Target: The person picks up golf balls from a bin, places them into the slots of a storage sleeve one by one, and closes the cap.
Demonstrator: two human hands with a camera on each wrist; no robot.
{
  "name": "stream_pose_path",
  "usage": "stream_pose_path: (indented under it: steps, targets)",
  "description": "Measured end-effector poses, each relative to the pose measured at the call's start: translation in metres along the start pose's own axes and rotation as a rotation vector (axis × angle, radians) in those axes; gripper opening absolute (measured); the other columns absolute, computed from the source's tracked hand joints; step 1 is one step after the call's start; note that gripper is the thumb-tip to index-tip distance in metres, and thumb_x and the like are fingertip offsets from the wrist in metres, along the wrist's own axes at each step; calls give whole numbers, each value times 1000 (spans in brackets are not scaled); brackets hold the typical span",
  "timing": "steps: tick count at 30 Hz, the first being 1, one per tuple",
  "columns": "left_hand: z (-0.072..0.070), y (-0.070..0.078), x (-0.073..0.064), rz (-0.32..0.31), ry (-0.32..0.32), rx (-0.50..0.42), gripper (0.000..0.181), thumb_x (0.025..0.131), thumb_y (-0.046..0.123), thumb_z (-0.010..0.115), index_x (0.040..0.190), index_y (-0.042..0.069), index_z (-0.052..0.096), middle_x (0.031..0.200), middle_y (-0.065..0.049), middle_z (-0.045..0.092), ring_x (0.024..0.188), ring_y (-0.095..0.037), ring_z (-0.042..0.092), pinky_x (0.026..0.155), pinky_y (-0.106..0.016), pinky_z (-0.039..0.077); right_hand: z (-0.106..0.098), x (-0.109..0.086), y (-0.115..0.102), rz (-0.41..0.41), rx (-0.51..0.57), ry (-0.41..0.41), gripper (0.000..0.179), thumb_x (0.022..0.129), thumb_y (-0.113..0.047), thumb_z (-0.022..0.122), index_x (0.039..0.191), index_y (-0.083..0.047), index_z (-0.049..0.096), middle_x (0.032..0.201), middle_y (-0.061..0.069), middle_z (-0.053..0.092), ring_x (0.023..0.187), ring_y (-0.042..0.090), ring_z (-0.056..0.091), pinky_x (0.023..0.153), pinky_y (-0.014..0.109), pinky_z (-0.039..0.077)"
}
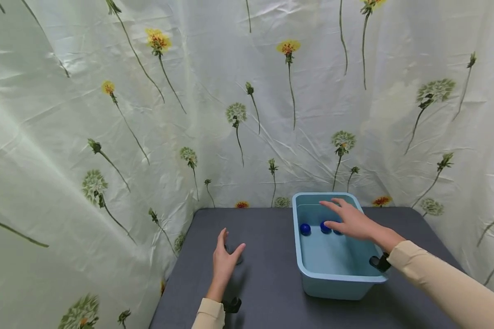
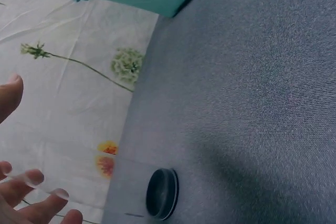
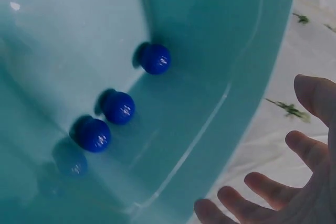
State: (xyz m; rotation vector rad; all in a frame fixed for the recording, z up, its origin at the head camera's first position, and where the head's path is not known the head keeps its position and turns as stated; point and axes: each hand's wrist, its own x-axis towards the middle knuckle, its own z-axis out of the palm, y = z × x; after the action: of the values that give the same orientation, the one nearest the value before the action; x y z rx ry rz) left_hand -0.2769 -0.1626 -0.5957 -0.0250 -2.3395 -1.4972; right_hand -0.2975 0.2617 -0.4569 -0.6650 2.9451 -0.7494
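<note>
My left hand (image 1: 224, 262) is over the left part of the table, thumb and fingers spread apart. Close by it stands a round dark base or lid (image 2: 163, 193); faint see-through edges run from it toward the fingers, like a clear cylinder. Whether the hand touches this is unclear. My right hand (image 1: 351, 220) hovers over the light blue plastic bin (image 1: 333, 279), its fingers spread and holding nothing. Three glossy blue balls lie on the bin's floor along its far side: one ball (image 3: 156, 59) apart, another ball (image 3: 119, 108) beside a third ball (image 3: 93, 135).
A dark grey cloth-like surface (image 1: 267, 256) covers the table. Behind and to the sides hangs a white curtain (image 1: 214, 114) printed with dandelions. The bin's raised rim (image 1: 298, 246) surrounds the balls on the right half of the table.
</note>
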Motion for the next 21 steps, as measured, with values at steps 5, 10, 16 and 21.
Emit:
stream_pose_path:
  steps: [5, 10, 16, 21]
  targets:
    - [9, -6, 4, 16, 10, -63, 72, 89, 29, 80, 149, 16, 45, 141, -11, 57, 129, -34, 54, 100, -58, 44, 8, 24, 4, 6, 55, -60, 68, 100, -40, 63, 155, -9, 38, 147, 30, 40, 128, 48, 47, 98, 65, 40]
    - [10, -11, 3, 42, 8, -48, 49, 89, 21, 80, 130, 7, 57, 126, -9, 66, 116, -31, 62, 97, -54, 47, 22, 48, 11, 15, 134, -140, 65, 100, -35, 64, 153, -6, 41, 146, 29, 46, 129, 48, 47, 97, 63, 42]
    - [13, -10, 3, 81, -62, 8, 45, 87, 24, 81, 127, 14, 61, 126, -6, 66, 120, -28, 61, 99, -51, 48, 40, 70, 19, 96, 223, -217, 61, 98, -28, 67, 149, -2, 45, 131, 27, 58, 113, 39, 61, 88, 54, 50]
    - [16, -11, 5, 132, -115, 51, 46, 86, 26, 82, 126, 19, 62, 127, -1, 67, 122, -28, 60, 97, -51, 49, 56, 85, 26, 140, 174, -277, 57, 95, -21, 70, 144, 0, 51, 114, 17, 68, 99, 28, 66, 82, 48, 53]
